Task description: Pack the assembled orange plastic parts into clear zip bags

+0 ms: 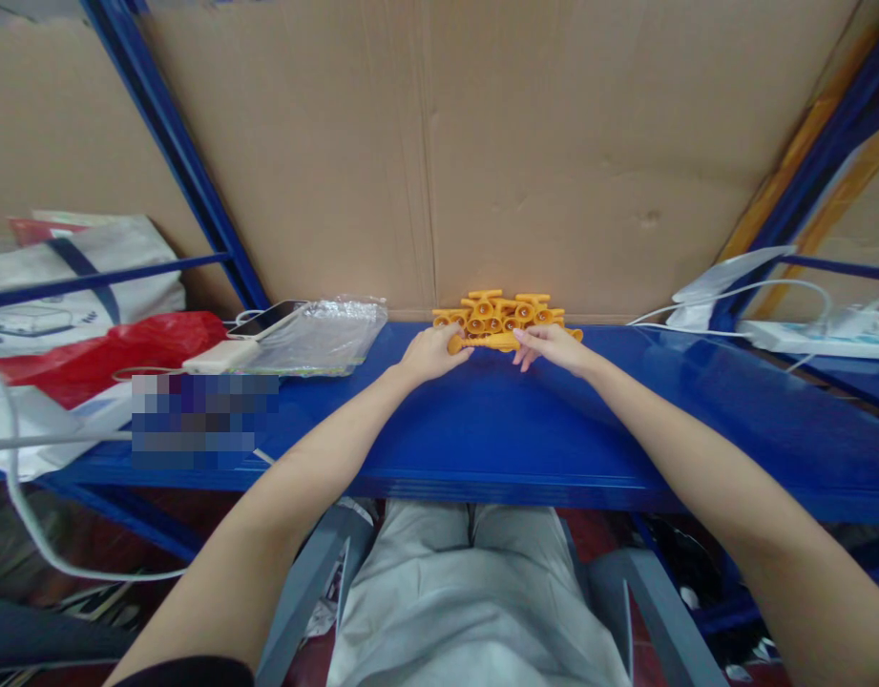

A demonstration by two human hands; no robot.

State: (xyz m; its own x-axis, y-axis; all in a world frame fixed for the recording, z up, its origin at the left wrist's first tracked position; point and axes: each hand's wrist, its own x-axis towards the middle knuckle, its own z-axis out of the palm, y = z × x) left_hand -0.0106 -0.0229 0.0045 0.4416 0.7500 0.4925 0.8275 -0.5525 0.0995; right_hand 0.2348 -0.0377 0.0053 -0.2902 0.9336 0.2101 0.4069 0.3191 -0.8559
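A pile of orange plastic parts [507, 313] lies at the back of the blue shelf [482, 429], against the cardboard wall. Both my arms reach forward to it. My left hand [431, 351] is curled with its fingers closed on the left end of an orange piece [491, 341] at the front of the pile. My right hand [550, 345] pinches the same piece at its right end. The piece lies across between the two hands, just above the shelf surface.
Left of the pile lie a clear plastic bag [324, 334], a phone [265, 320] and a white power bank [220, 356]. A red bag [102, 355] and white bags sit further left. A white power strip [804, 336] with cables is at the right. Blue frame posts stand at both sides.
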